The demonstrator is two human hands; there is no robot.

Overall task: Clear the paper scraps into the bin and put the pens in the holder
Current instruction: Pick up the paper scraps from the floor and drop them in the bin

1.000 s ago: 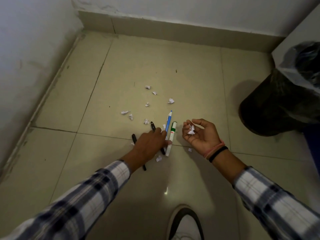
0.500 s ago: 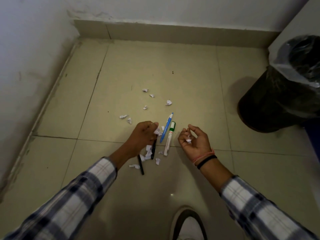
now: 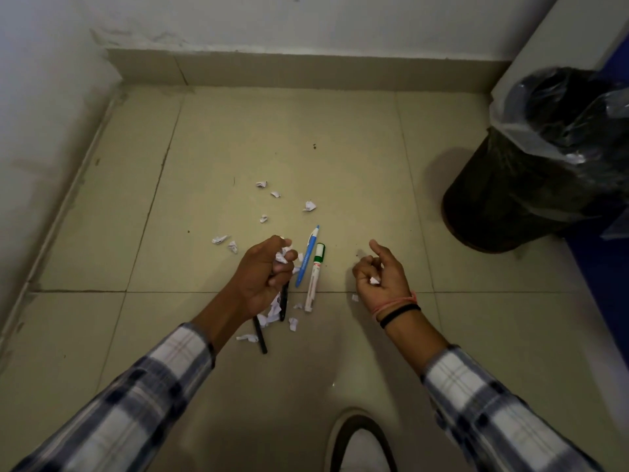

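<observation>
Glossy tiled floor; crumpled paper scraps scattered.

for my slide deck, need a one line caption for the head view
Left hand grips paper scraps above pens on the floor, bin nearby.

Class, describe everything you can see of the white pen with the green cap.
The white pen with the green cap lies flat on the tiled floor, cap end pointing away from the person. It looks plastic, with a green band and small red print on its white barrel. The blue pen lies just to its left, the left hand beyond that. Neither hand touches it.
</observation>
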